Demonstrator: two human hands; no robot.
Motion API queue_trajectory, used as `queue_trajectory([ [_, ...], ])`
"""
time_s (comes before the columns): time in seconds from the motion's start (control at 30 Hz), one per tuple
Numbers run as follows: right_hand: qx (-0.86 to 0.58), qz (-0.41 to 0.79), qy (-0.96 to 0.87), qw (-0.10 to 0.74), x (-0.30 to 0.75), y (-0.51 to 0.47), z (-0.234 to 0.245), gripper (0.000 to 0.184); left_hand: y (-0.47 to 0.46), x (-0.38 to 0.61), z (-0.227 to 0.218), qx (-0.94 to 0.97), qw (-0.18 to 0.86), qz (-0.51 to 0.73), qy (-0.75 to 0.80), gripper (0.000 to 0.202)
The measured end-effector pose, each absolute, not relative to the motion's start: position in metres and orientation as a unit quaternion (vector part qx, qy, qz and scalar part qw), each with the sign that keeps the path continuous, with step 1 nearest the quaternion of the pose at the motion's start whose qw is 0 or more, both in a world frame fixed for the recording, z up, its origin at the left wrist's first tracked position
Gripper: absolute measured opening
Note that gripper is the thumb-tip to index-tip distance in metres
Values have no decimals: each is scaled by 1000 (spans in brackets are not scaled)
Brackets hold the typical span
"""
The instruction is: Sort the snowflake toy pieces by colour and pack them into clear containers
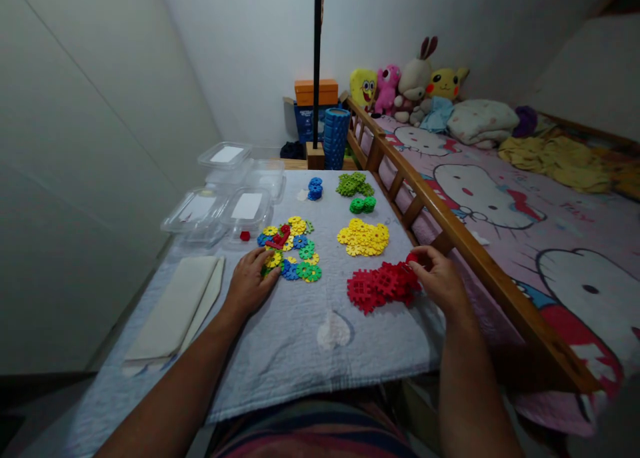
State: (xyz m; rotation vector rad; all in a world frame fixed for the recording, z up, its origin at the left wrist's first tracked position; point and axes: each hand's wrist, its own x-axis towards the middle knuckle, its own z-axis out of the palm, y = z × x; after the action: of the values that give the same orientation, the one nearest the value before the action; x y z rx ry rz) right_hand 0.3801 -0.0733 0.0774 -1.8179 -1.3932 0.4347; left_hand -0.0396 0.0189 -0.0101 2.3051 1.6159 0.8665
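My left hand (251, 279) lies on the cloth-covered table (300, 338), fingertips touching a mixed pile of coloured gear pieces (293, 248); I cannot see whether the fingers hold one. My right hand (440, 279) rests at the right edge of a red pile (380, 286), thumb and fingers pinched on a red piece. Further back lie sorted heaps: yellow pieces (364, 237), green pieces (355, 185), a small green stack (363, 205) and a blue stack (315, 188).
Clear plastic boxes with lids (225, 198) stand at the back left, a single red piece (245, 235) beside them. A folded cloth (175, 308) lies at the left. A wooden bed rail (450, 231) runs along the right; plush toys (410, 85) sit behind. A black pole (317, 65) rises at the back.
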Motion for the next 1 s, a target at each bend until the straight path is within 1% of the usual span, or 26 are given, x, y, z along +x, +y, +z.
queue_trajectory([
  [0.1,-728,155,-555,372,396,-72,67,24,19,-40,-10,777,100,294,547,47],
  [0.23,-751,101,-560,335,410,-68,51,27,19,-40,-10,778,98,288,550,49],
  [0.37,-761,102,-558,315,418,-58,35,28,20,-41,-11,780,97,288,547,49],
  [0.57,-757,92,-577,291,421,-43,23,23,22,-43,-14,782,93,289,545,49],
  [0.9,-746,155,-570,308,423,-49,24,34,21,-43,-11,779,101,289,547,48],
  [1.0,-755,140,-556,318,423,-48,33,40,21,-43,-12,778,105,291,547,48],
])
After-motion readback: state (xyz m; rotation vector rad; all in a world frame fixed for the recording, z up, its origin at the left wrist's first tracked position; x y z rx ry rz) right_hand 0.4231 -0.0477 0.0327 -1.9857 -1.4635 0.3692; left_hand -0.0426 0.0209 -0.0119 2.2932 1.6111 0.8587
